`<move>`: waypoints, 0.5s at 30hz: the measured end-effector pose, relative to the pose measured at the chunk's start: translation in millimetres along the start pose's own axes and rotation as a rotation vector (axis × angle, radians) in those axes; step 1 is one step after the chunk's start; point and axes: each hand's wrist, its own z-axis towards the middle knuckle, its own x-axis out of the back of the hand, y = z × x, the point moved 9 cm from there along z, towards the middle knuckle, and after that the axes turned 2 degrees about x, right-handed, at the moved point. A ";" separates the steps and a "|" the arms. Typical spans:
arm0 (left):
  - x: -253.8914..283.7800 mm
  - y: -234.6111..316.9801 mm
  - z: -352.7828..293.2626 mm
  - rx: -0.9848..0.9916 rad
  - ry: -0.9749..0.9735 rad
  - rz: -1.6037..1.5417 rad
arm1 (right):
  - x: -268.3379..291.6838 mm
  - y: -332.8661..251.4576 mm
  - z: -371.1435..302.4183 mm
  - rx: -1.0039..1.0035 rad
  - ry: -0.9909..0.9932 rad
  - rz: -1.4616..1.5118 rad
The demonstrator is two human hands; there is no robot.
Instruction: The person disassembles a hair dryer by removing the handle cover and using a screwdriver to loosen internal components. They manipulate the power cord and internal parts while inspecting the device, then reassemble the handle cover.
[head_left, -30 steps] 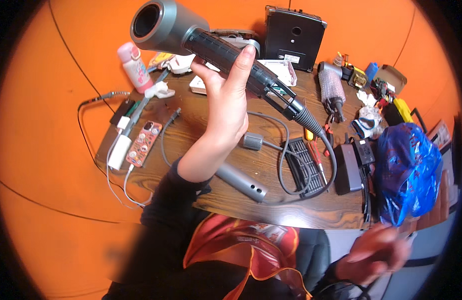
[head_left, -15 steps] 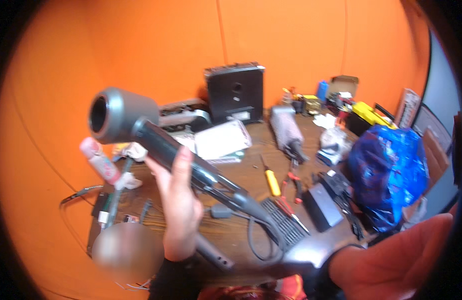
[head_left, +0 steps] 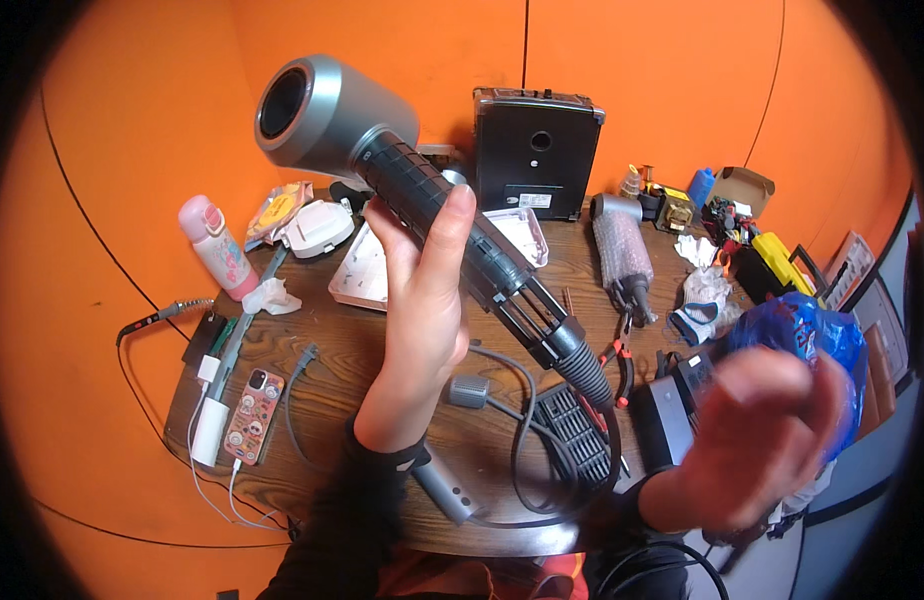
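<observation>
One grey hair dryer [head_left: 332, 115] is tilted above the table [head_left: 572, 255] in the head view, the left hand [head_left: 422, 300] wrapped around its handle [head_left: 497, 270]; the right hand [head_left: 757, 430] is too blurred to tell its grip. A snagged cord [head_left: 614, 450] could wrench the dryer loose.

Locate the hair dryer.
In the head view, the hair dryer slants across the middle, held in the left hand, its barrel left of the black box.

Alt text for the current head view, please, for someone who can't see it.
The left hand holds up a gray hair dryer, its black inner handle exposed, above a cluttered wooden table. The right hand, blurred, is in front of a blue plastic bag; a gray tube, phone and pink bottle also show.
</observation>
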 end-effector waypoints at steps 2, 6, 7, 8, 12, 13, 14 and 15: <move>5.9 1.9 2.6 -0.073 0.076 0.064 | -8.3 34.2 -2.0 -0.154 -0.013 -0.175; 16.2 -20.3 4.3 0.103 0.139 0.010 | -35.1 58.1 -6.4 -0.212 -0.213 -0.251; 17.2 -22.7 5.4 0.121 0.138 0.005 | -38.5 62.0 -7.8 -0.247 -0.250 -0.261; 18.2 -24.8 6.1 0.142 0.140 -0.001 | -39.9 67.3 -9.4 -0.303 -0.266 -0.265; 13.8 -31.8 7.6 0.220 0.074 -0.092 | -44.5 78.1 -12.9 -0.411 -0.310 -0.228; 11.4 -34.3 6.8 0.252 0.043 -0.129 | -45.7 78.5 -12.5 -0.405 -0.312 -0.203; 10.5 -34.9 6.2 0.253 0.031 -0.123 | -47.9 78.8 -12.0 -0.383 -0.317 -0.174; 11.3 -36.8 6.1 0.270 0.035 -0.136 | -48.2 79.7 -12.6 -0.386 -0.311 -0.168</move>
